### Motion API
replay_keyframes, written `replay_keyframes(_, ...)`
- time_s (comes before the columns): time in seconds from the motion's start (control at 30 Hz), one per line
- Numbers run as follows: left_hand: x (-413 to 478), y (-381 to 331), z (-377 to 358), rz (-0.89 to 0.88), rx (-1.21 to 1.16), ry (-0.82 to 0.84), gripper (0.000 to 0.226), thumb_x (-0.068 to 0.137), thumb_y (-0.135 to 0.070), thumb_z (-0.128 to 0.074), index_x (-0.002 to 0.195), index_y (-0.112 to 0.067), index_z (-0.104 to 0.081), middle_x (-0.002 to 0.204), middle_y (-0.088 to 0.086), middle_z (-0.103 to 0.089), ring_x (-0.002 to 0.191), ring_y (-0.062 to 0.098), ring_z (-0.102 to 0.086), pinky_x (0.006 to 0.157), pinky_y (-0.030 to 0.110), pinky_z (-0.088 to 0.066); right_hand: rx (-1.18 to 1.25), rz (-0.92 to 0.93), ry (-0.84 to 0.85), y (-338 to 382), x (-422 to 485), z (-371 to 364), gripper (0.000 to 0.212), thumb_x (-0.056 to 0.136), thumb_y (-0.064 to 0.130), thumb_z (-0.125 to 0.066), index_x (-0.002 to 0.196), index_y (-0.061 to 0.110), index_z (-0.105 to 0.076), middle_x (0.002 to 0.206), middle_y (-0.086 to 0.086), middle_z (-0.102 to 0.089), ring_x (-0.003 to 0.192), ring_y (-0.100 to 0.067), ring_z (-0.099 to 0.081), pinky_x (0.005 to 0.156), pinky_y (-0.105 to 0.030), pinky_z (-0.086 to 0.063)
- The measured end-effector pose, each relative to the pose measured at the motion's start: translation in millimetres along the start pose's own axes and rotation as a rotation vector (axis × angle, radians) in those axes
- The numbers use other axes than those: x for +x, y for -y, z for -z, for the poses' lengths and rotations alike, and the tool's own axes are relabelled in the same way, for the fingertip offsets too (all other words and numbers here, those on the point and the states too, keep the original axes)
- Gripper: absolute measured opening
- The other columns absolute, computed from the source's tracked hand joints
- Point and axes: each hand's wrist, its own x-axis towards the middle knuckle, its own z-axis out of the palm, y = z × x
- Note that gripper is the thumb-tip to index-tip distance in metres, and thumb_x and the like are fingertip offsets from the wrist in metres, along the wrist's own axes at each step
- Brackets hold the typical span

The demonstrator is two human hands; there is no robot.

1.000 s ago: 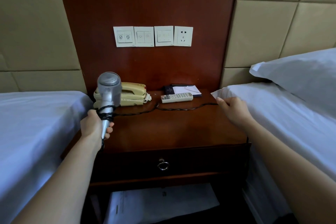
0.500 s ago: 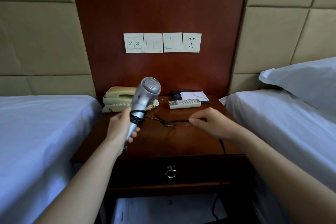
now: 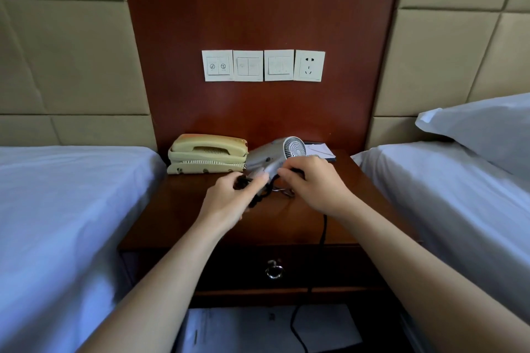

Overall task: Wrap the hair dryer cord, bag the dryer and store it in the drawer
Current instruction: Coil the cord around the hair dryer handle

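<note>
Head-camera view looking down on a dark wooden bedside table (image 3: 172, 209), with a left bed (image 3: 57, 209) and a right bed (image 3: 459, 195) in white sheets at the frame's sides.

At the centre of the frame both hands meet just above the table top. The left hand (image 3: 232, 200) has its grip closed round the handle of a silver dryer (image 3: 265, 159), over black coils of cord wound round it. The dryer is tilted, its round grille end pointing to the upper right. The right hand (image 3: 312, 186), just right of the left, has its fingers curled down on the cord (image 3: 324, 229) beside the handle, grip clenched on it. From under that hand the cord drops over the table's front edge, passes in front of the drawer (image 3: 229, 269) and curls at the bottom of the frame.

The drawer is closed, with a metal ring pull (image 3: 274, 270) at its middle. A cream phone (image 3: 206, 153) sits left of the dryer, and a notepad (image 3: 319, 149) shows behind it. Above, on a red-brown wall panel, are three switch plates (image 3: 248, 65) and a socket (image 3: 309, 65). A pillow (image 3: 481, 129) lies on the right bed.
</note>
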Motion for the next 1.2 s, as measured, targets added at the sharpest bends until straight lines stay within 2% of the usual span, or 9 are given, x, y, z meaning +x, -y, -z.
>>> replay_keyframes(0.17,-2.8,-2.7,-1.6,-0.069,0.217,-0.069,0.066,0.048,-0.085,-0.051,0.083,-0.03,-0.062,0.079,-0.009,-0.066,0.079,0.016,-0.061,0.063,0.032,-0.045,0.084,0.034,0.017,9.5,2.7,-5.1,0.025,0.091,0.019,-0.055,0.066,0.021,-0.057,0.058,0.006,-0.055,0.06,-0.014,-0.051,0.059,-0.032,-0.039)
replay_keyframes(0.33,-6.1,-9.1,-5.7,-0.025,0.349,-0.184,0.058,0.069,-0.081,-0.047,0.09,-0.029,-0.06,0.082,-0.003,-0.061,0.08,0.026,-0.056,0.064,0.032,-0.041,0.353,0.035,0.101,13.7,6.8,7.2,0.003,0.089,0.014,-0.058,0.09,0.017,-0.057,0.054,0.009,-0.053,0.049,-0.004,-0.043,0.05,-0.019,-0.036)
replay_keyframes(0.5,4.0,1.1,10.1,0.043,0.24,-0.201,0.054,0.068,-0.077,-0.046,0.079,-0.027,-0.064,0.081,0.0,-0.068,0.075,0.025,-0.064,0.071,0.035,-0.052,0.491,-0.188,0.361,-19.7,3.7,32.3,0.009,0.089,0.011,-0.059,0.098,0.012,-0.058,0.049,0.009,-0.043,0.039,-0.005,-0.032,0.039,-0.017,-0.03)
replay_keyframes(0.6,8.3,11.2,23.7,0.094,0.135,-0.17,0.05,0.069,-0.072,-0.051,0.07,-0.023,-0.063,0.067,0.002,-0.068,0.058,0.019,-0.067,0.056,0.03,-0.052,0.46,-0.276,0.365,-50.6,-8.2,47.2,0.014,0.089,0.014,-0.06,0.076,0.01,-0.062,0.053,0.001,-0.041,0.042,-0.007,-0.036,0.044,-0.02,-0.034)
replay_keyframes(0.7,10.7,18.2,33.4,0.163,0.058,-0.166,0.039,0.08,-0.056,-0.059,0.074,-0.018,-0.064,0.056,0.005,-0.062,0.036,0.011,-0.051,0.036,0.017,-0.033,0.415,-0.316,0.374,-70.4,-23.3,61.2,0.029,0.09,0.022,-0.058,0.063,0.012,-0.056,0.056,-0.001,-0.046,0.052,-0.008,-0.042,0.055,-0.014,-0.038)
replay_keyframes(0.83,12.5,19.5,44.7,0.299,-0.154,-0.191,0.038,0.084,-0.047,-0.058,0.073,-0.011,-0.06,0.057,0.013,-0.059,0.038,0.017,-0.042,0.037,0.013,-0.027,0.144,-0.379,0.397,-93.7,-37.3,73.7,0.033,0.089,0.029,-0.059,0.059,0.016,-0.056,0.061,0.0,-0.046,0.061,-0.011,-0.042,0.062,-0.024,-0.032)
replay_keyframes(0.93,14.2,20.8,47.7,0.359,-0.225,-0.214,0.041,0.086,-0.044,-0.058,0.07,-0.006,-0.059,0.057,0.015,-0.057,0.029,0.013,-0.041,0.034,0.012,-0.028,0.031,-0.419,0.398,-110.3,-44.6,83.7,0.032,0.09,0.029,-0.059,0.059,0.02,-0.06,0.056,0.007,-0.053,0.057,-0.009,-0.048,0.061,-0.023,-0.038)
replay_keyframes(1.03,15.1,23.8,47.5,0.4,-0.252,-0.215,0.042,0.086,-0.043,-0.059,0.072,-0.004,-0.059,0.058,0.015,-0.056,0.022,0.01,-0.039,0.033,0.011,-0.028,0.072,-0.482,0.429,-113.4,-52.4,91.4,0.033,0.092,0.029,-0.056,0.062,0.016,-0.062,0.042,0.009,-0.054,0.046,-0.007,-0.046,0.054,-0.023,-0.04)
replay_keyframes(1.2,14.7,22.8,40.6,0.409,-0.235,-0.197,0.046,0.085,-0.044,-0.06,0.071,-0.001,-0.059,0.057,0.015,-0.056,0.027,0.013,-0.04,0.031,0.013,-0.028,0.407,-0.478,0.294,-102.3,-51.2,96.1,0.036,0.097,0.025,-0.046,0.072,0.005,-0.063,0.051,0.004,-0.058,0.041,-0.007,-0.042,0.051,-0.027,-0.032)
